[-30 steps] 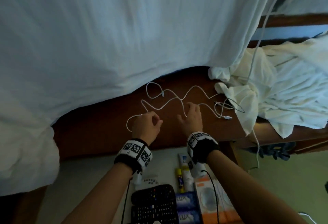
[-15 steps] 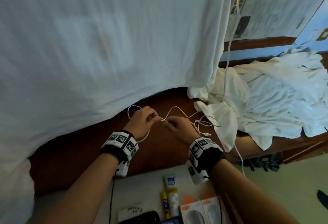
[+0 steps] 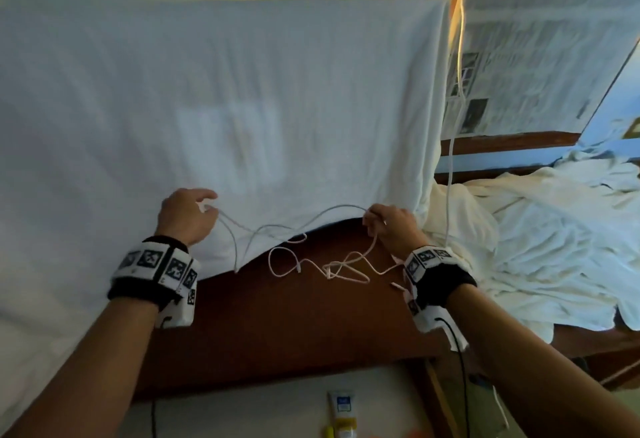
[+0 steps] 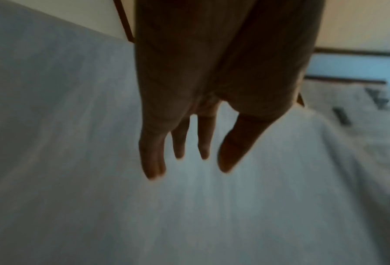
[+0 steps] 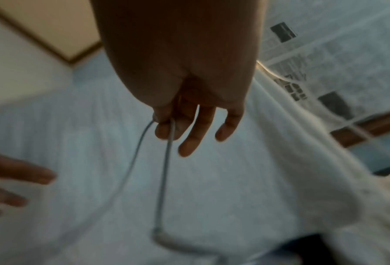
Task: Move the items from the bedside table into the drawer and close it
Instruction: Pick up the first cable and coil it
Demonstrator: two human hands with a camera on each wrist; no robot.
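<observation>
**White cable strung between two raised hands**

The left hand (image 3: pixel 185 217) pinches one end of a thin white cable (image 3: pixel 313 217). The cable sags in tangled loops above the brown bedside table (image 3: pixel 294 326), with a knot near its middle. The right hand (image 3: pixel 391 229) pinches the other stretch between thumb and forefinger.

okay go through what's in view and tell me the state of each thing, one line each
White cable: tangled, partly lifted, stretched between both hands.
Left hand: pinches one cable end.
Right hand: pinches the cable.
White tube: lying flat.
White sheet: draped over the wood.
</observation>
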